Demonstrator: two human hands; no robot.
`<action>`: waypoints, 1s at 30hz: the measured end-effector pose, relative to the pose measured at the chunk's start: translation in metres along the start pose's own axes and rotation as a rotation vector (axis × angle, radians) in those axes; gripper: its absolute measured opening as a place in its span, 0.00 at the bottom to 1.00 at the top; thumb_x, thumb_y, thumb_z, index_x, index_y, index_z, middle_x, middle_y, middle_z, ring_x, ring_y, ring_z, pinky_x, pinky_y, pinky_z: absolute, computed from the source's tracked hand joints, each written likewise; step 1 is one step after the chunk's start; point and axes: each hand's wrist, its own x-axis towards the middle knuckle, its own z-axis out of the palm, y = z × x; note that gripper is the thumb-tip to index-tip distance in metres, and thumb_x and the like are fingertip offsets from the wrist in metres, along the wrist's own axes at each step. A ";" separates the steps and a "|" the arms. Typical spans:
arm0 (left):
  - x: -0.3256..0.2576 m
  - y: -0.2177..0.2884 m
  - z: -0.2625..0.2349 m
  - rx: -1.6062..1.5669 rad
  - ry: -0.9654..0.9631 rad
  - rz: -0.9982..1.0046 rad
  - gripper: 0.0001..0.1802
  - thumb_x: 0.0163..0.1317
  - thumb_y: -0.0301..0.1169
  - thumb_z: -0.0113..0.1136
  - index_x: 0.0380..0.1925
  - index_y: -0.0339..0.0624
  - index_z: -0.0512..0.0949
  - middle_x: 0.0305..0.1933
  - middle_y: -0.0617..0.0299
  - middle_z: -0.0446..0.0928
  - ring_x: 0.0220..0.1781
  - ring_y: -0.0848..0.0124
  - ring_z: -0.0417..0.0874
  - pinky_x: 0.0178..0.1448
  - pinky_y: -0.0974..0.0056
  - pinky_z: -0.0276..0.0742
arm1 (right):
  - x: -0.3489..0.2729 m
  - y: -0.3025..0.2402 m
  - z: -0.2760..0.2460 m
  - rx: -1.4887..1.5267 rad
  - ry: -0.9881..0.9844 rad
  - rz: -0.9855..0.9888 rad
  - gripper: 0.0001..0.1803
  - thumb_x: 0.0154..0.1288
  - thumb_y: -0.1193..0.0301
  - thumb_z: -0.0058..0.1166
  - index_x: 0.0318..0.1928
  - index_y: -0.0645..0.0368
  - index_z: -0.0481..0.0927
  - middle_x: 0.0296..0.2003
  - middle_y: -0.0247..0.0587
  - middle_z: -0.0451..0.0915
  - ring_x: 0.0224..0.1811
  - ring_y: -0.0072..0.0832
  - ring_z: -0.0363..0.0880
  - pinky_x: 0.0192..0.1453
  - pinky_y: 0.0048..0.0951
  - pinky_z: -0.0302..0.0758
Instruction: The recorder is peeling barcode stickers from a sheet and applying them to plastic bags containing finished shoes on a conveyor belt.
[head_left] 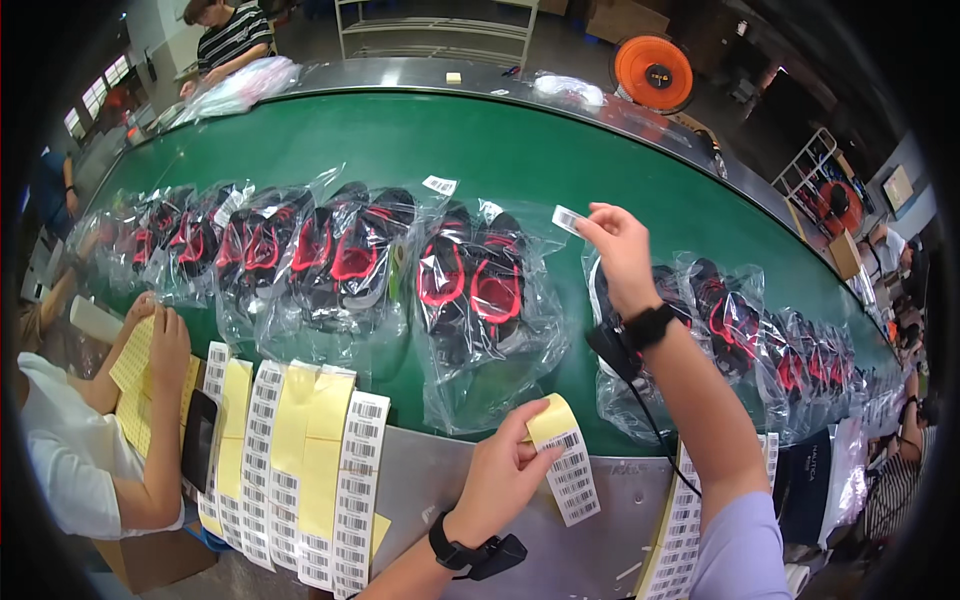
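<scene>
My left hand (505,465) is closed on a strip of barcode labels (572,485) with yellow backing, held over the metal table edge. Between the fingertips of my right hand (618,250) is a single white barcode label (568,220), raised above the green belt. Just left of that label lies a pair of black and red shoes (470,280) in a clear plastic bag, with a white label near its upper left corner. Under my right wrist sits another bagged pair (728,315), partly hidden by my arm. A dark band with a small device is on each wrist.
More bagged shoes (340,250) line the green belt (420,140) on both sides. Several barcode label sheets (310,420) hang over the metal edge, beside a phone (199,440). At left a co-worker (75,450) handles yellow sheets. An orange fan (653,75) stands beyond the belt.
</scene>
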 end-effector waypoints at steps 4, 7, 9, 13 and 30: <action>-0.002 -0.003 -0.001 -0.034 0.021 0.017 0.33 0.65 0.17 0.61 0.69 0.33 0.62 0.53 0.50 0.80 0.48 0.74 0.85 0.46 0.73 0.77 | 0.027 0.024 0.028 -0.102 -0.025 0.133 0.09 0.56 0.73 0.67 0.29 0.65 0.81 0.31 0.39 0.83 0.35 0.25 0.80 0.41 0.30 0.76; -0.002 -0.003 -0.001 -0.017 0.016 -0.003 0.33 0.65 0.17 0.61 0.69 0.34 0.62 0.53 0.50 0.80 0.48 0.74 0.85 0.46 0.74 0.77 | 0.032 0.031 0.040 -0.255 -0.065 0.167 0.08 0.56 0.73 0.67 0.30 0.65 0.81 0.28 0.40 0.83 0.32 0.28 0.81 0.39 0.31 0.77; -0.003 -0.006 0.000 -0.005 -0.005 -0.028 0.33 0.65 0.17 0.61 0.69 0.34 0.62 0.53 0.50 0.80 0.48 0.75 0.85 0.45 0.74 0.77 | 0.036 0.035 0.040 -0.319 -0.082 0.190 0.09 0.54 0.73 0.68 0.29 0.64 0.81 0.28 0.42 0.83 0.32 0.31 0.82 0.39 0.33 0.77; -0.002 -0.008 0.005 0.007 -0.041 -0.029 0.33 0.65 0.18 0.61 0.69 0.35 0.62 0.54 0.50 0.80 0.47 0.77 0.84 0.45 0.75 0.76 | 0.043 0.038 0.039 -0.499 -0.158 0.140 0.16 0.52 0.76 0.67 0.43 0.64 0.82 0.28 0.48 0.83 0.34 0.38 0.84 0.41 0.37 0.79; -0.004 -0.013 0.027 0.022 0.061 0.077 0.31 0.67 0.26 0.61 0.69 0.40 0.66 0.34 0.51 0.85 0.35 0.73 0.87 0.39 0.69 0.78 | -0.142 0.059 -0.136 0.051 0.077 0.313 0.32 0.72 0.73 0.49 0.74 0.63 0.59 0.64 0.44 0.71 0.68 0.30 0.68 0.72 0.32 0.63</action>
